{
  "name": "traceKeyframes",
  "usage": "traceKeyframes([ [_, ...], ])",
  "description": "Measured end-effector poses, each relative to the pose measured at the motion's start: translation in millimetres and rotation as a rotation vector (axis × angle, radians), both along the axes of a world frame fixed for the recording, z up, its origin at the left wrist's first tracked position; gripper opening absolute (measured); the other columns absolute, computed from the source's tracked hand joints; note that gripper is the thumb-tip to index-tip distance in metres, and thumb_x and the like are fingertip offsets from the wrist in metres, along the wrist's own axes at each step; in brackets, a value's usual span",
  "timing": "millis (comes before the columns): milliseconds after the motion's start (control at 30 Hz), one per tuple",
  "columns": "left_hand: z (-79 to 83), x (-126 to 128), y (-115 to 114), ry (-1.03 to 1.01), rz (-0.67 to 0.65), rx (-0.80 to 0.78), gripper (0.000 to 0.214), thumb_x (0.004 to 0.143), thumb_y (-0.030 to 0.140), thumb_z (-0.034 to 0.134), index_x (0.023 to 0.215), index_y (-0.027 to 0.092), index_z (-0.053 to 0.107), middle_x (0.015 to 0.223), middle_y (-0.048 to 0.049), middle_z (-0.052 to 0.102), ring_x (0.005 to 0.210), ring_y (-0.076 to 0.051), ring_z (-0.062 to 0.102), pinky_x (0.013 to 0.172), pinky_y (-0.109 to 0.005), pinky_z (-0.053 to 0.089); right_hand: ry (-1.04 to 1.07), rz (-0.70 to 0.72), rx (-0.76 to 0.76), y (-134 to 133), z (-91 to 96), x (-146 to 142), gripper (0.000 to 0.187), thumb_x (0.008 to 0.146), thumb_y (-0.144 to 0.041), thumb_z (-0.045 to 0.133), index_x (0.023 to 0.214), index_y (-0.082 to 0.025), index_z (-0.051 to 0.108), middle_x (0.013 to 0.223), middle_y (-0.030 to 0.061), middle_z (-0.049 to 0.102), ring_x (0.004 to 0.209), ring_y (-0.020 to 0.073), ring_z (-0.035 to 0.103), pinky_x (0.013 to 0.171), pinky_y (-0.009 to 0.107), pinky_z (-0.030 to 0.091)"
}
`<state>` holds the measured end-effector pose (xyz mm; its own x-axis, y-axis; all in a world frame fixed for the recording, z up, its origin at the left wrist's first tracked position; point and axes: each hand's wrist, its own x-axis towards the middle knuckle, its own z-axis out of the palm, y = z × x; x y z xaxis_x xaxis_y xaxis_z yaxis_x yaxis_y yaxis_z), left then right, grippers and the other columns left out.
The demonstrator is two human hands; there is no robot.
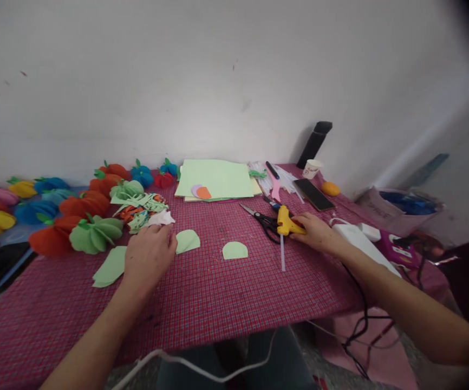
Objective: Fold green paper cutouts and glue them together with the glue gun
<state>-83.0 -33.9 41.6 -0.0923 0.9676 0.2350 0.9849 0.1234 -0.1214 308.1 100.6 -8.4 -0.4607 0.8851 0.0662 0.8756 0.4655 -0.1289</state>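
My right hand point(313, 232) is closed around the handle of a yellow hot glue gun point(284, 222), whose clear glue stick point(282, 253) points toward me. Black-handled scissors point(264, 218) lie just left of the gun. Palm down over the cloth, my left hand point(150, 252) has its fingers loosely extended, with their tips beside a crumpled white scrap point(162, 218); nothing shows in its grasp. Light green paper pieces lie on either side of it: a larger stack point(110, 267) and a rounded piece point(188, 241). Another rounded green piece point(235, 250) rests in the middle.
Folded paper pumpkins point(96, 234) in several colours crowd the left, beside paper scraps point(143, 208). Green sheets point(218, 179) are stacked at the back. Toward the right are a phone point(314, 194), paper cup point(311, 169), white power strip point(360, 244) and cables point(364, 309).
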Motion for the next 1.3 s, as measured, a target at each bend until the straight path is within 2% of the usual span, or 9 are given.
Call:
traceKeyframes([
  [133, 0.0, 2.3, 7.6, 0.023, -0.062, 0.003, 0.038, 0.089, 0.030, 0.035, 0.113, 0.015, 0.061, 0.097, -0.0129, 0.065, 0.094, -0.028, 0.056, 0.077, -0.037, 0.041, -0.056, -0.015, -0.006, -5.6, 9.1, 3.7, 0.060, 0.066, -0.038, 0.068, 0.117, -0.009, 0.058, 0.114, 0.0183, 0.058, 0.102, 0.0310, 0.055, 0.090, 0.040, 0.042],
  [267, 2.5, 9.1, 11.2, 0.038, -0.091, 0.036, 0.038, 0.089, 0.032, 0.035, 0.112, 0.017, 0.062, 0.097, -0.0136, 0.064, 0.096, -0.030, 0.055, 0.078, -0.040, 0.040, -0.021, 0.008, 0.021, -14.8, 34.9, -3.3, 0.039, 0.078, -0.035, 0.054, 0.110, -0.014, 0.063, 0.109, 0.0136, 0.063, 0.101, 0.0273, 0.058, 0.090, 0.038, 0.042],
  [400, 8.7, 6.2, 10.7, 0.010, -0.039, 0.037, 0.035, 0.088, 0.032, 0.037, 0.108, 0.020, 0.064, 0.099, -0.0121, 0.064, 0.098, -0.029, 0.054, 0.079, -0.040, 0.038, 0.015, 0.082, 0.010, -27.5, 62.2, -45.3, 0.028, 0.081, -0.028, 0.049, 0.100, -0.018, 0.067, 0.099, 0.0090, 0.068, 0.091, 0.0245, 0.061, 0.082, 0.036, 0.045],
  [500, 11.2, -6.9, 12.2, -0.016, 0.030, 0.003, 0.034, 0.087, 0.033, 0.039, 0.101, 0.022, 0.068, 0.098, -0.0103, 0.065, 0.097, -0.028, 0.055, 0.077, -0.039, 0.039, 0.011, 0.300, -0.036, -36.0, 72.1, -97.0, 0.024, 0.082, -0.025, 0.048, 0.091, -0.021, 0.070, 0.091, 0.0063, 0.070, 0.087, 0.0214, 0.061, 0.080, 0.033, 0.044],
  [767, -16.0, -32.9, 22.6, -0.140, 0.091, -0.050, 0.029, 0.082, 0.032, 0.044, 0.093, 0.027, 0.071, 0.097, -0.0067, 0.067, 0.095, -0.027, 0.058, 0.073, -0.037, 0.040, -0.087, 0.587, -0.043, -30.6, 56.9, -231.8, 0.026, 0.081, -0.018, 0.049, 0.095, -0.023, 0.071, 0.092, 0.0031, 0.073, 0.085, 0.0186, 0.065, 0.068, 0.024, 0.043],
  [1033, -31.4, -28.6, 24.5, -0.210, 0.032, 0.015, 0.028, 0.082, 0.029, 0.045, 0.088, 0.023, 0.072, 0.097, -0.0091, 0.067, 0.098, -0.029, 0.055, 0.079, -0.041, 0.037, -0.194, 0.702, 0.043, -26.0, 37.5, -279.6, 0.028, 0.084, -0.015, 0.050, 0.108, -0.017, 0.065, 0.103, 0.0095, 0.069, 0.096, 0.0202, 0.063, 0.076, 0.027, 0.045],
  [1100, -32.5, -29.5, 24.4, -0.348, 0.035, 0.073, 0.025, 0.079, 0.030, 0.050, 0.082, 0.020, 0.072, 0.096, -0.0108, 0.067, 0.101, -0.030, 0.053, 0.085, -0.044, 0.034, -0.246, 0.719, 0.050, -25.3, 35.9, -282.8, 0.025, 0.084, -0.010, 0.048, 0.100, -0.014, 0.068, 0.096, 0.0114, 0.071, 0.091, 0.0208, 0.065, 0.074, 0.027, 0.046],
  [1200, -33.4, -34.4, 26.3, -0.843, 0.064, 0.211, 0.019, 0.070, 0.033, 0.060, 0.070, 0.018, 0.072, 0.093, -0.0120, 0.068, 0.106, -0.034, 0.050, 0.094, -0.047, 0.027, -0.310, 0.739, 0.067, -24.0, 33.3, -284.1, 0.024, 0.084, -0.007, 0.046, 0.092, -0.011, 0.069, 0.090, 0.0134, 0.072, 0.086, 0.0213, 0.066, 0.072, 0.028, 0.046],
  [1300, -31.8, -39.5, 29.2, -1.173, 0.063, 0.263, 0.023, 0.067, 0.035, 0.061, 0.075, 0.018, 0.073, 0.090, -0.0083, 0.070, 0.098, -0.029, 0.056, 0.092, -0.041, 0.034, -0.348, 0.763, 0.096, -23.6, 29.3, -283.0, 0.025, 0.085, -0.006, 0.045, 0.089, -0.010, 0.069, 0.088, 0.0145, 0.072, 0.083, 0.0221, 0.067, 0.070, 0.029, 0.047],
])
